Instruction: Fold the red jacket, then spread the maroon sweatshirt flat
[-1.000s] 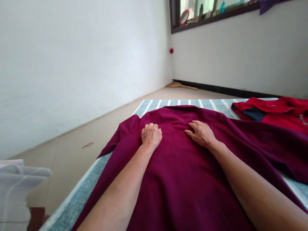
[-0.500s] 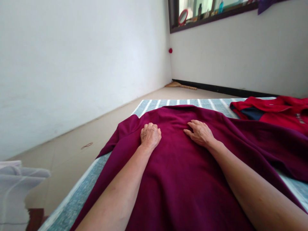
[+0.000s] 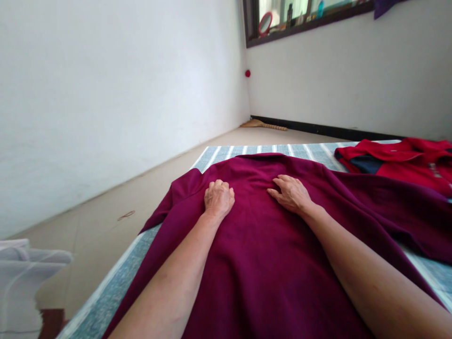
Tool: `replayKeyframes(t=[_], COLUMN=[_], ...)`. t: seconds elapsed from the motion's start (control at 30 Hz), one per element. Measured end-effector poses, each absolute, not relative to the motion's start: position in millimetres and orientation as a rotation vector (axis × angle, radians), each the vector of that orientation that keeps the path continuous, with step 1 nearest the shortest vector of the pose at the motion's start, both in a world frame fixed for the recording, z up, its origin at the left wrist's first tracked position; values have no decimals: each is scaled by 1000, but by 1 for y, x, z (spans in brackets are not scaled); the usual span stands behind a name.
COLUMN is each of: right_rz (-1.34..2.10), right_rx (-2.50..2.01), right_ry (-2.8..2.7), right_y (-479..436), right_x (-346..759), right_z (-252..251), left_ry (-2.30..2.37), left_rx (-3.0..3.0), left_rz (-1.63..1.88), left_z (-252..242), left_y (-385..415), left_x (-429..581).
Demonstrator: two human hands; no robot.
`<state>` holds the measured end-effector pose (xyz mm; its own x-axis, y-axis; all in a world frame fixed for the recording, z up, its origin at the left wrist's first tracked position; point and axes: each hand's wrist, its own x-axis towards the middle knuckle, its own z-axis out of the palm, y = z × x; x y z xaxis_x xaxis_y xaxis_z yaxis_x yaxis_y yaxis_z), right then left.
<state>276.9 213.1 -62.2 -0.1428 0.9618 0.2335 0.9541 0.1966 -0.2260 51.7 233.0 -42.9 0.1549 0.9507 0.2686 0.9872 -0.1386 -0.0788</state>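
Observation:
A maroon-purple long-sleeved top (image 3: 261,254) lies spread over a striped sheet, its collar end away from me and one sleeve stretching to the right. On its upper left part rests my left hand (image 3: 219,197), fingers curled down against the cloth; their tips are hidden. My right hand (image 3: 290,192) lies on the upper right part with thumb and fingers apart, touching the fabric. Several soft creases run through the cloth between and below the hands.
Beyond the sleeve, a red garment (image 3: 402,162) with dark blue parts lies on the striped blue-white sheet (image 3: 130,263). Pale folded cloth (image 3: 24,278) is at lower left. A thin loop (image 3: 126,215) and a broom (image 3: 263,124) lie on the floor beside white walls.
The whole view has shifted slightly, with everything a little further left. Both hands keep their places on the top.

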Motion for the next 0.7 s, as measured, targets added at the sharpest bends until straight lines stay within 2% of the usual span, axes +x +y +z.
replayKeyframes(t=[0.43,0.7], right_rz=[46,50], right_rx=[-1803,-1780], right_ry=[-2161,-2132], right_y=[213,211], right_x=[276,276], right_z=[-58,-57], left_ry=[-1905,-1838], left_rx=[-2182,-2264], left_rz=[-239,-101], left_z=[-43,-34], left_y=[233,232], left_x=[53,52])
